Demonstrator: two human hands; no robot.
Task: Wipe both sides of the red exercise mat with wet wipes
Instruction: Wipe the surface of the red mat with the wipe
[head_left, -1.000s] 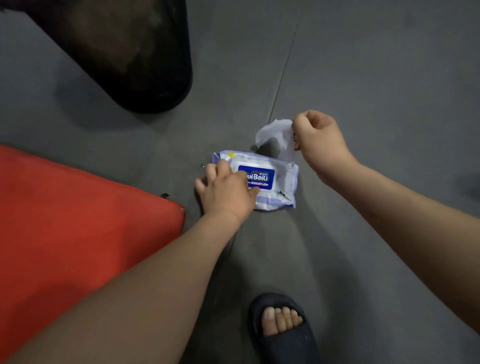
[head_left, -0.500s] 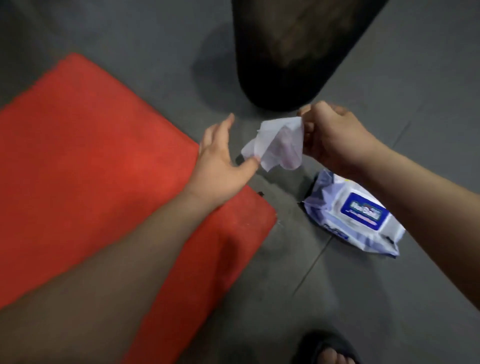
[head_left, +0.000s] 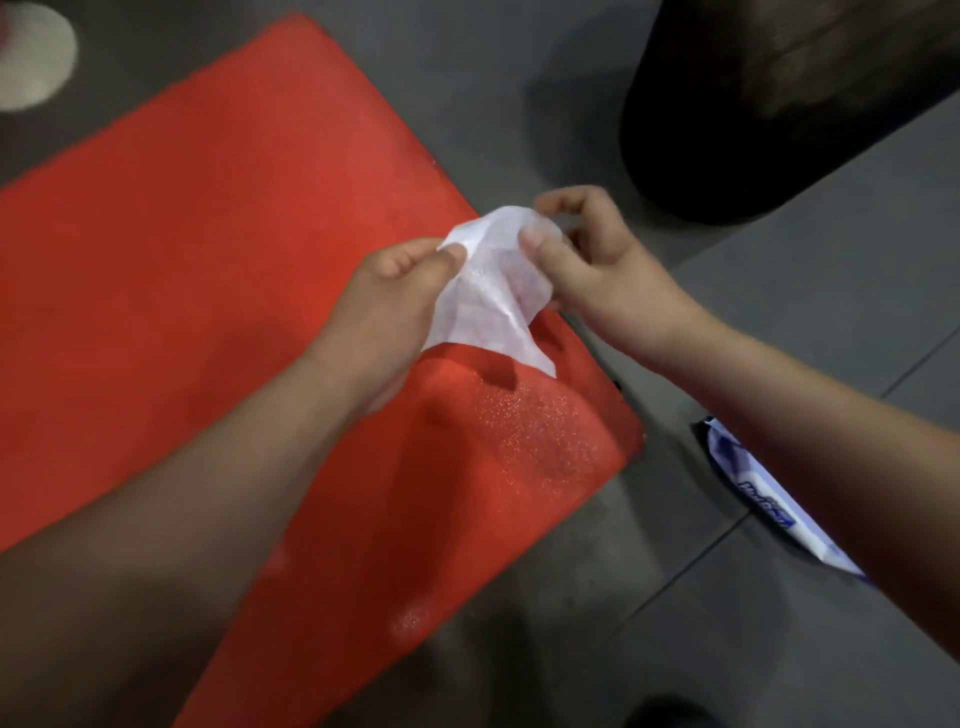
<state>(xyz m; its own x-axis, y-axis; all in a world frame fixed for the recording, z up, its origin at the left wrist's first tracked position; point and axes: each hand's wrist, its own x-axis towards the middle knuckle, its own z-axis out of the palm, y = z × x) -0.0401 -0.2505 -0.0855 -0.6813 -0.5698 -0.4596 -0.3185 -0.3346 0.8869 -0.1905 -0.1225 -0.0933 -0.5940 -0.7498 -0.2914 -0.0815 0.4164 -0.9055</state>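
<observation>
Left hand (head_left: 384, 296), right hand (head_left: 592, 265) on wipe (head_left: 485, 306)

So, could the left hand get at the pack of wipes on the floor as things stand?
Probably not right away. The left hand pinches the wet wipe above the red mat, and the pack lies beyond the right forearm, which partly covers it.

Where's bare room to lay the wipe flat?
The mat is bare across the wide stretch left of the left hand. Floor is free between the mat's near corner and the pack, and between its far edge and the dark object. Crowded: over the mat's right edge, where the right hand and left hand pinch the wipe.
</observation>
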